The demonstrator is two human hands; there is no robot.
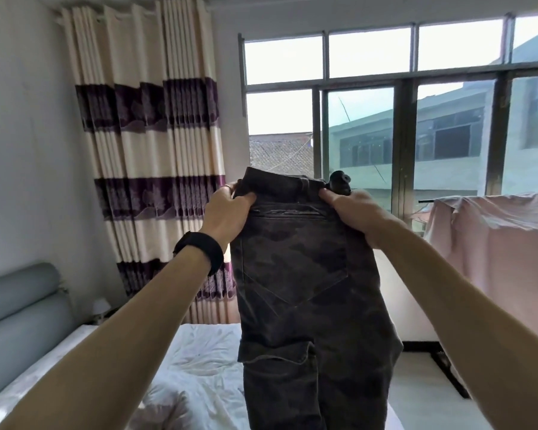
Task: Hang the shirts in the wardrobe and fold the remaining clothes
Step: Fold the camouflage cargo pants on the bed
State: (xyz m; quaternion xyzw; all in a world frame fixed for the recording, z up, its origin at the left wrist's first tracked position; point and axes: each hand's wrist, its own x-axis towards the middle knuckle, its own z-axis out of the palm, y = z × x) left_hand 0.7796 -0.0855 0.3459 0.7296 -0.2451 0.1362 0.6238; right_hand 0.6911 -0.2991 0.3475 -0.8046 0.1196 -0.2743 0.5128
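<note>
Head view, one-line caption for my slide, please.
Left hand and right hand hold camouflage trousers up by the waistband over the bed.

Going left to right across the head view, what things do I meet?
Grey headboard → striped curtain → left hand → camouflage trousers → right hand → pink cloth.

A big window (370, 103) lets in soft daylight, and grey buildings (448, 144) show outside. A long curtain (149, 135) with cream and purple stripes hangs beside it by a white wall (28, 135). Below is a bed (205, 361) with a white sheet and a padded grey headboard (19, 321).
</note>
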